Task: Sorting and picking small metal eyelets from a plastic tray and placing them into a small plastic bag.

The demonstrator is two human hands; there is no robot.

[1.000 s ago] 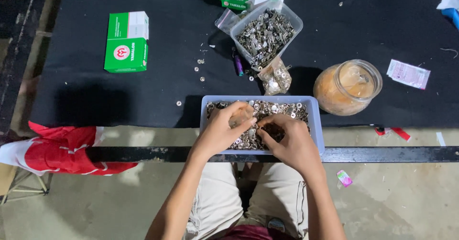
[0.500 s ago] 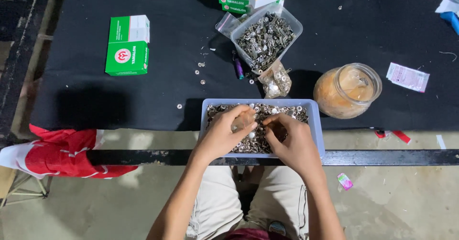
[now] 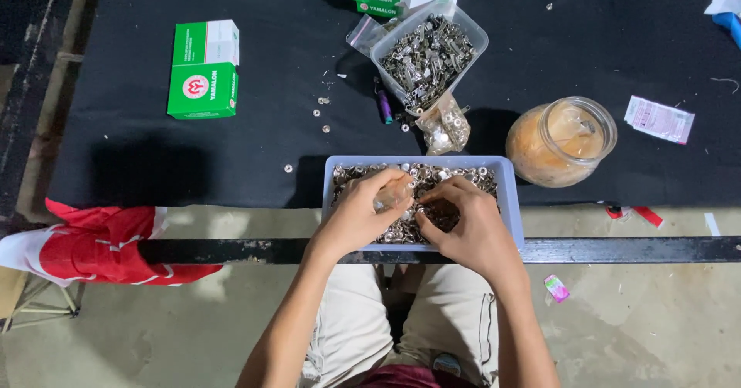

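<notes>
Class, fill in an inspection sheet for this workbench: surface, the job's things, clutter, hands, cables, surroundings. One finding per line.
Surface: black table, loose metal bits scattered near its middle.
Job's things: pale blue tray of small metal parts at the near edge.
Clutter: clear tub of metal clips, small bag of parts, glass jar, green box, paper slip.
Hands: left hand and right hand both in the tray; the left pinches something small and clear.
Cables: nothing seen.
Surroundings: red and white cloth at left, concrete floor with a small wrapper.
</notes>
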